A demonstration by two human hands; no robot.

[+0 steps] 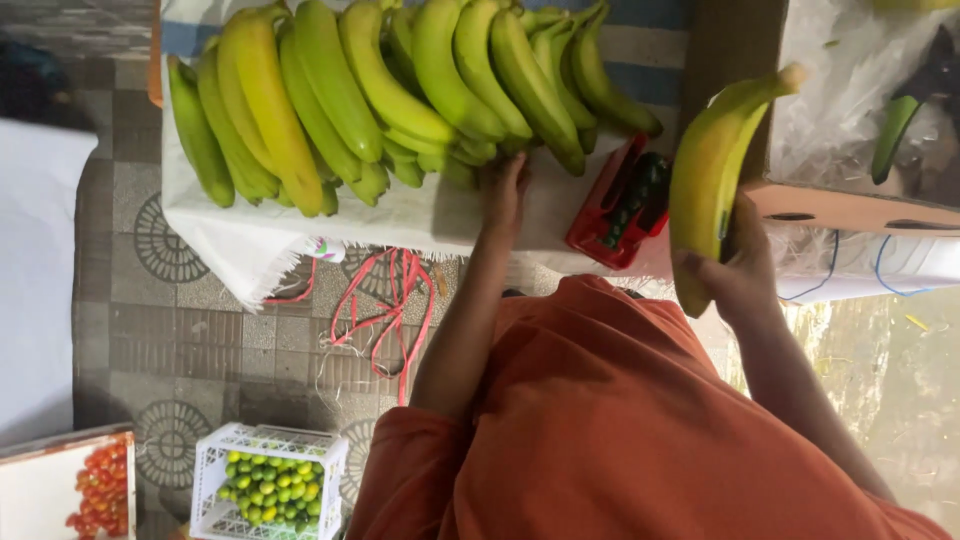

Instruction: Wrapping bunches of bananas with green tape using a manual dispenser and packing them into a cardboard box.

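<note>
A large bunch of green-yellow bananas point(400, 90) lies on a white cloth point(260, 235) over a table. My left hand point(505, 195) reaches up to the near edge of the bunch, its fingers spread and touching the lowest bananas. Off to the right, my right hand point(742, 272) grips a single yellow-green banana point(710, 170) by its lower end and holds it upright, beside the corner of a cardboard box. A small dark sticker shows on the banana's side. My orange sleeves and shirt fill the bottom of the view.
A red hand-held tool point(620, 205) lies on the cloth between my hands. The cardboard box point(850, 208), lined with clear plastic, holds a black and green tool point(915, 110). On the tiled floor are pink strings point(390, 300), a white crate of limes point(270, 480) and a box of tomatoes point(100, 490).
</note>
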